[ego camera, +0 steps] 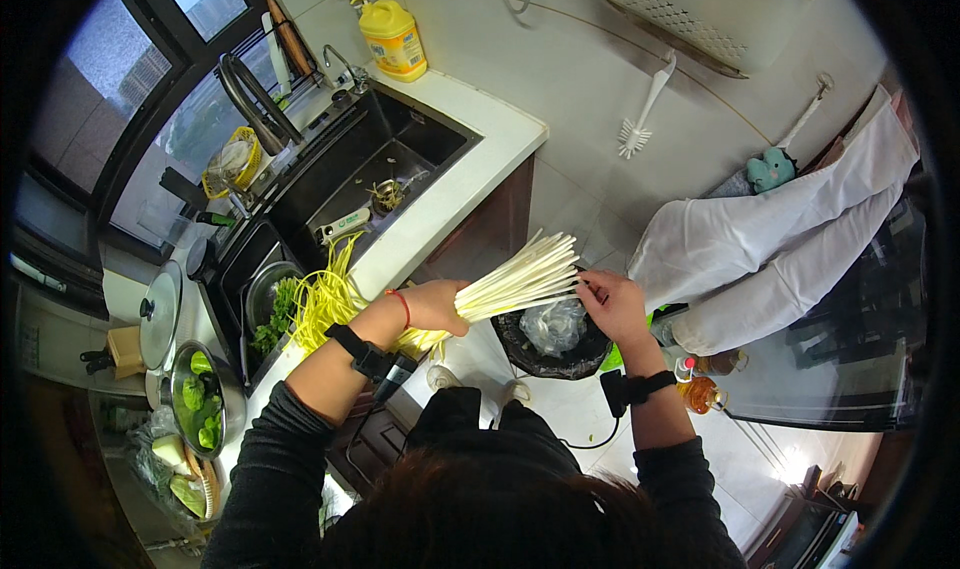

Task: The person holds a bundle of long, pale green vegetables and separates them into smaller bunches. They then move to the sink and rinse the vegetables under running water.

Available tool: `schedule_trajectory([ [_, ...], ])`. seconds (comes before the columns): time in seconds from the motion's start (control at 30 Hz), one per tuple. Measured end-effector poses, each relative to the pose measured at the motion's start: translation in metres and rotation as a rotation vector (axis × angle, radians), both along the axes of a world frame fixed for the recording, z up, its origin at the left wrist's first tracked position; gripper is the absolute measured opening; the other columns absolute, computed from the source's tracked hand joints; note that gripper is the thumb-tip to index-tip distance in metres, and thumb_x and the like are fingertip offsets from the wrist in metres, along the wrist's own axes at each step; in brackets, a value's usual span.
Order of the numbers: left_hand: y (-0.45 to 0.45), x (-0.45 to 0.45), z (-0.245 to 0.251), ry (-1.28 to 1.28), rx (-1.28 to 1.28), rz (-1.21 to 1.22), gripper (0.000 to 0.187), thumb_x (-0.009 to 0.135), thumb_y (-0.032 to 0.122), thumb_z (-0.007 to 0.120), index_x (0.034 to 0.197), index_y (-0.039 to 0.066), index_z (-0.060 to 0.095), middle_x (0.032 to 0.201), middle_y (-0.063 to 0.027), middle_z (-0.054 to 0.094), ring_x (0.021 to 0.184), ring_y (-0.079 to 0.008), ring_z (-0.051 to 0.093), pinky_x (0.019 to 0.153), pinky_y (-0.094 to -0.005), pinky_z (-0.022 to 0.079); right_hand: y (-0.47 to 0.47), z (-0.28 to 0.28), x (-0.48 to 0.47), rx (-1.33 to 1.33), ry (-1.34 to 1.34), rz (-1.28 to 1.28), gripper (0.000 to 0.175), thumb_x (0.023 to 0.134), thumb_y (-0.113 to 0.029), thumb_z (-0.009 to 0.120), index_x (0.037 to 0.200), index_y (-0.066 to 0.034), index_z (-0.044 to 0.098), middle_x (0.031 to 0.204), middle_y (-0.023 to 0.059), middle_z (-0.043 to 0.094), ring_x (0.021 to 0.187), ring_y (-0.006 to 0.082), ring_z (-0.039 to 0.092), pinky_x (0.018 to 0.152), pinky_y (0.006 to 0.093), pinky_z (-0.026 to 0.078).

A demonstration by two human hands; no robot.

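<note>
My left hand (435,306) is closed around a thick bundle of garlic chives (521,278) with pale stalks and yellow leaves. The white ends point right, over a black-lined trash bin (555,355) that holds a crumpled clear plastic bag (553,325). The long yellow leaves (326,303) trail back over the counter edge beside the sink. My right hand (611,299) is at the tips of the white stalks, its fingers bent and close together; whether they pinch a stalk cannot be told.
A black sink (382,156) with a peeler-like white-handled tool (345,225) lies ahead left. Green herbs (277,318) sit in a bowl near it. Left are a metal bowl of green vegetables (201,400) and a glass lid (160,315). Oil bottles (699,395) stand right; white cloth (750,231) hangs above.
</note>
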State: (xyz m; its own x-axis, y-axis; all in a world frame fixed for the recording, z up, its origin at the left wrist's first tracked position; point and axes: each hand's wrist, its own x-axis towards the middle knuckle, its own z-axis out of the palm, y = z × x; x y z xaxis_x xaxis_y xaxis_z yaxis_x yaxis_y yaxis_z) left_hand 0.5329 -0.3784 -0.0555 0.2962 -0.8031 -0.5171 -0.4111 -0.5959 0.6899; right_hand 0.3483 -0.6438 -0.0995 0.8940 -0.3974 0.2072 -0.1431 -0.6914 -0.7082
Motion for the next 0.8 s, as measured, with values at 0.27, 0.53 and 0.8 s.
schedule_trajectory([
  [0.27,-0.001,-0.001,-0.002,-0.014,-0.017,-0.024,0.060,0.067,0.017,0.072,0.123,-0.001,0.057,0.108,-0.0178,0.069,0.099,-0.0271,0.065,0.089,-0.0332,0.050,0.005,0.027,0.022,-0.142,-0.304,0.056,0.011,0.084,-0.014,0.068,0.089,-0.0034,0.069,0.088,0.0115,0.064,0.079,0.0294,0.061,0.073,0.0374,0.050],
  [0.53,0.000,-0.002,-0.005,-0.060,0.026,-0.038,0.062,0.068,0.019,0.071,0.125,-0.001,0.056,0.108,-0.0191,0.068,0.099,-0.0292,0.065,0.089,-0.0340,0.051,0.013,0.026,0.036,-0.255,-0.223,0.097,0.012,0.082,-0.014,0.069,0.090,-0.0060,0.070,0.096,0.0103,0.064,0.096,0.0326,0.057,0.084,0.0415,0.047],
  [0.8,0.000,-0.001,0.001,0.002,-0.001,-0.003,0.065,0.068,0.020,0.071,0.127,-0.002,0.055,0.109,-0.0197,0.068,0.100,-0.0292,0.065,0.089,-0.0340,0.050,0.010,0.029,0.040,-0.240,-0.136,0.221,0.014,0.077,-0.013,0.072,0.091,-0.0095,0.072,0.093,0.0074,0.065,0.097,0.0303,0.057,0.085,0.0400,0.048],
])
